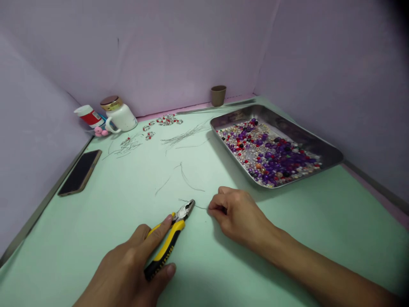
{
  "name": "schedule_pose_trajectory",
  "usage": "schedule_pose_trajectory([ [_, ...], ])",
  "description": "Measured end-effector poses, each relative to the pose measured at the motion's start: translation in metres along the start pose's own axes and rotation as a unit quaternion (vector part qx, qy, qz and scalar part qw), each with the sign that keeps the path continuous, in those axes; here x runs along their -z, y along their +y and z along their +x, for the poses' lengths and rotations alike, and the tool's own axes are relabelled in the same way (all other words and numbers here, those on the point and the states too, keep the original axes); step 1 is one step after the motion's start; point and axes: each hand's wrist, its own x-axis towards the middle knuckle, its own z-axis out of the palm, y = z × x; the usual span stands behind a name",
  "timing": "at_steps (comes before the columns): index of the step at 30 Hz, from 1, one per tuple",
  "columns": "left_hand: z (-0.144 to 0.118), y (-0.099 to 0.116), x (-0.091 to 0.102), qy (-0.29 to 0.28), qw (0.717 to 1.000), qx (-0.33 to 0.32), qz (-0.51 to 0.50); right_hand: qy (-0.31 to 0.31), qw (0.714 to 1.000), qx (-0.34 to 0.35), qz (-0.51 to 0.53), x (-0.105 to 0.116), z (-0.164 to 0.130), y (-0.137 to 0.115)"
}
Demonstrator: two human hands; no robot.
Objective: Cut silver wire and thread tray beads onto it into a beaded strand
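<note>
From the head view, the left hand (128,260) is wrapped around yellow-and-black pliers (172,238), index finger laid along one grip, thumb by the other. Over on the right hand (238,215), thumb and forefinger pinch tight on a thin, dark wire (201,207), other fingers curled in. Smooth metal head on those pliers, thick molded grips, and they sit near the middle of the pale green table (79,230)! Their long axis slants from near left to far right, jaws leading at the far end. The wire runs crosswise, left to right, from the jaws to the pinch, a short tail poking out left. Just beyond, a bent wire (180,164) spreads into a slim V. The shiny metal tray (300,134), heaped with glossy round beads (281,157), puts its raised rim just beyond the right hand; green surface opens leftward to the flat phone (80,174).
</note>
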Motion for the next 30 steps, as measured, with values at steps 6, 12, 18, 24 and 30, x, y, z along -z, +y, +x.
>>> schedule_pose_trajectory([
  [6, 0.001, -0.008, 0.005, 0.07, 0.996, 0.061, 0.004, -0.011, 1.0, 0.006, -0.008, 0.004, -0.001, 0.0],
  [12, -0.002, 0.002, -0.008, 0.061, 0.998, -0.028, -0.014, -0.012, 1.0, 0.001, -0.009, 0.004, -0.001, -0.001],
  [18, 0.001, -0.014, -0.001, 0.089, 0.992, 0.06, 0.071, -0.019, 1.0, -0.015, -0.004, 0.005, -0.001, 0.0],
  [24, -0.007, -0.012, -0.006, 0.095, 0.995, -0.013, -0.026, -0.015, 0.999, -0.03, 0.007, 0.004, 0.0, 0.0],
  [30, -0.003, 0.0, -0.003, 0.051, 0.999, -0.008, -0.011, -0.014, 0.999, -0.031, 0.01, 0.004, 0.001, 0.002],
])
